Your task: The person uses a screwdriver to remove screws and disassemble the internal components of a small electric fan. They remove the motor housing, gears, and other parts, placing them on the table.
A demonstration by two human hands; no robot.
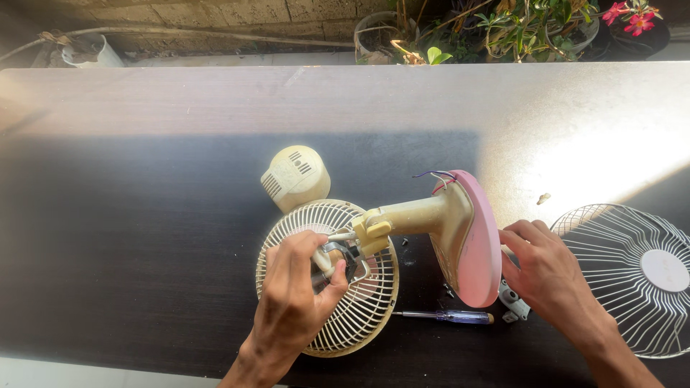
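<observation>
One dismantled cream-coloured plastic table fan (pixel 402 230) lies on its side on the dark wooden table (pixel 129 237), its round pink base (pixel 480 241) standing on edge towards the right and its neck running left to the motor. The left hand (pixel 298 287) is closed around the bare metal motor (pixel 338 260), thumb and fingers curled about it, over the cream wire rear grille (pixel 359 309) that is still on the fan. The right hand (pixel 550 273) lies loosely curled just right of the pink base, fingertips touching its rim; whether it grips anything I cannot tell.

Two grilles are in view: the one under the left hand and one white wire front grille (pixel 636 276) lying flat at the right edge of the table. One cream vented motor cover (pixel 295 177) sits just beyond the fan. One screwdriver with a clear blue handle (pixel 449 316) lies near, between the hands. One small white plastic part (pixel 513 300) rests by the right hand. Loose wires (pixel 437 176) show at the top of the base.
</observation>
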